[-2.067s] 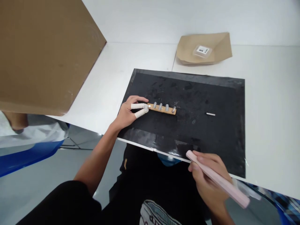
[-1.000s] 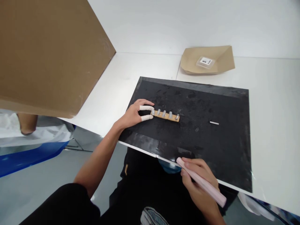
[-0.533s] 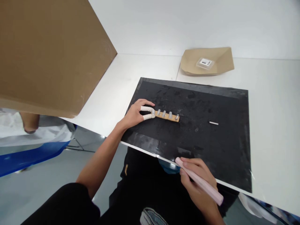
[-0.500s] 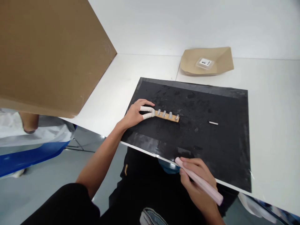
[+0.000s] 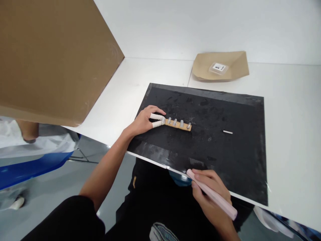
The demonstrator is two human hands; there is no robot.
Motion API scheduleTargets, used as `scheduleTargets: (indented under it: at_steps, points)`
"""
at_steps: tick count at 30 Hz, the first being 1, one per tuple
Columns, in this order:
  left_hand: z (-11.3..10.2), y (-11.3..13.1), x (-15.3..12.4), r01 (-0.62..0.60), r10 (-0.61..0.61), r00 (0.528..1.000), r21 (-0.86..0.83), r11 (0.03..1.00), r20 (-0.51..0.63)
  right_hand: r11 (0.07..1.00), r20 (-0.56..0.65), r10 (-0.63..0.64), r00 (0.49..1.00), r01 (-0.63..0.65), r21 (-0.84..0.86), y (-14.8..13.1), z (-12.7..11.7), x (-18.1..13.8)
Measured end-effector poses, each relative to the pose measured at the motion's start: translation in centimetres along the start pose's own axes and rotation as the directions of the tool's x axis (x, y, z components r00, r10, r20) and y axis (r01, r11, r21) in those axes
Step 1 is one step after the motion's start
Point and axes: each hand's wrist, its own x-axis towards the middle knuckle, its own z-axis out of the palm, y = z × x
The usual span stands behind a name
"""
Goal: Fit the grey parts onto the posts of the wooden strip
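1. The left hand (image 5: 144, 121), white covers (image 5: 156, 116) on two fingers, pinches the leftmost grey cap (image 5: 164, 120) at one end of a tan strip (image 5: 178, 125) on a black mat (image 5: 225, 160).
2. The right hand (image 5: 210, 206) grips a pink stick (image 5: 212, 193) at the mat's near edge, apart from the strip.
3. Five caps line the strip; whether the pinched one is fixed cannot be told. A white rod (image 5: 227, 132) lies loose.
4. One second earlier, the covered fingertips stood apart around that end cap; now they close on it.
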Motion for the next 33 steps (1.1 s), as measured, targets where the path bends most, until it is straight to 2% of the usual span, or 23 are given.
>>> scheduleTargets:
  at_steps: [9,16,20,25,33]
  points:
    - [0.0,0.0,0.0,0.011,-0.01,1.0,-0.018,1.0,0.019,1.0,0.003,-0.003,1.0,0.003,-0.022,0.0,0.0,0.0]
    - [-1.2,0.2,-0.9,0.032,-0.026,0.996,-0.078,0.996,0.083,0.999,0.004,-0.017,1.0,0.017,-0.034,-0.1,0.0,0.2]
    - [-1.3,0.3,-1.0,0.033,-0.029,0.998,-0.093,0.995,0.048,0.999,0.0,-0.015,1.0,0.015,-0.039,0.0,0.0,0.0]
    - [-0.7,0.2,-0.4,-0.023,0.024,1.0,-0.089,0.996,0.008,0.999,-0.001,-0.023,1.0,0.023,-0.039,0.1,-0.2,0.1]
    - [-0.4,0.2,-0.2,-0.035,0.035,0.999,-0.07,0.997,0.001,1.0,0.006,-0.006,1.0,0.006,-0.029,-0.2,0.0,0.1]
